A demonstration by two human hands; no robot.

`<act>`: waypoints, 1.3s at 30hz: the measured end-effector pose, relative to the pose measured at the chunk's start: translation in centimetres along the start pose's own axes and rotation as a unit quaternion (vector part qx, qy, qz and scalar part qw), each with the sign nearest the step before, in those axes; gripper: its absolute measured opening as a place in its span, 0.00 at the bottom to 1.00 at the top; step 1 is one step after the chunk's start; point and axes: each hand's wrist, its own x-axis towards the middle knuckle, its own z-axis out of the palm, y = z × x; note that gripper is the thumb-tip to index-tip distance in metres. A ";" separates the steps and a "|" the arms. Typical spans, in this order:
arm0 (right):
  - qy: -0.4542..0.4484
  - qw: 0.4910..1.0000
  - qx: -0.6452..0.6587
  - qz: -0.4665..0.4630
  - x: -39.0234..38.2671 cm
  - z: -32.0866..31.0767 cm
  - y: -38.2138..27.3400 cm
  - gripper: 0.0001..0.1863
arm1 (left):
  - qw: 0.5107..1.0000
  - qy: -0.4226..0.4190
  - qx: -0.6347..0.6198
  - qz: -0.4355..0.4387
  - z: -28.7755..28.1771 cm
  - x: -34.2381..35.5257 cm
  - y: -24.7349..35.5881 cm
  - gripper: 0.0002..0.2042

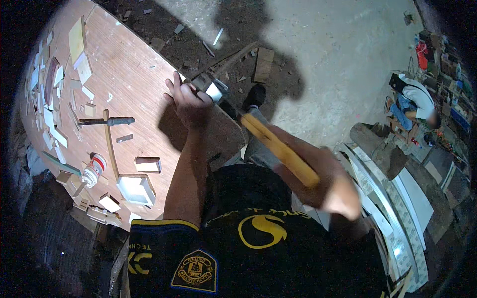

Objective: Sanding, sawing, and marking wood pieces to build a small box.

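Note:
At the edge of the wooden table, my left hand has its fingers curled against a small white piece, pressing or gripping it. My right hand, smeared by motion, is closed on a long yellow-handled tool at the lower right of my left hand. The tool's dark end points up-left toward the white piece; exactly where it touches is unclear.
On the table lie a dark-handled tool, a glue jar, a white-faced block and several offcuts. Boards lean at the right. Another person sits low at the right. Debris covers the floor beyond the table.

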 end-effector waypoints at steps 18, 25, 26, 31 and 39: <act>-0.023 0.998 -0.022 0.047 1.2 1.2 0.0 0.37 | 0.999 -0.009 0.050 0.002 -0.1 -0.7 0.2 0.04; 0.032 0.997 0.012 -0.070 1.5 1.5 1.2 0.36 | 0.999 0.005 0.039 0.009 0.2 -0.2 0.1 0.04; 0.063 0.993 -0.010 -0.100 2.6 2.6 1.8 0.35 | 0.999 -0.010 0.049 0.009 0.1 -0.2 0.3 0.04; 0.013 0.999 -0.013 -0.039 1.4 1.2 1.7 0.33 | 0.999 0.012 0.029 0.009 0.9 -1.0 0.0 0.04; 0.047 0.995 0.006 -0.089 2.5 2.2 2.0 0.31 | 0.997 0.025 0.069 0.012 0.6 -0.6 -0.2 0.03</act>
